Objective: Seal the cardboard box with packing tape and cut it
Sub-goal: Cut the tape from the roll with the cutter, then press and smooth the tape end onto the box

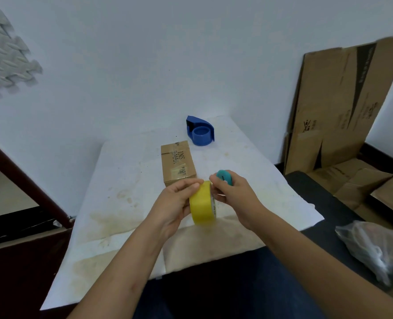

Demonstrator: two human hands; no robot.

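While my left hand (176, 201) grips the yellow tape roll (202, 203) from its left side, thumb up near the top edge, my right hand (233, 192) closes on the roll's right face and also keeps a teal cutter (224, 177) tucked against the palm. I hold the roll upright above the white cloth (122, 203) on the table, just in front of the box (178, 163). That box lies flat on the cloth with its flaps down and old tape on top, touching neither hand. Behind it sits a blue dispenser (200, 131), near the wall (145, 54). Flattened cardboard (336, 100) leans at the right, and a plastic bag (372, 247) lies nearer me.
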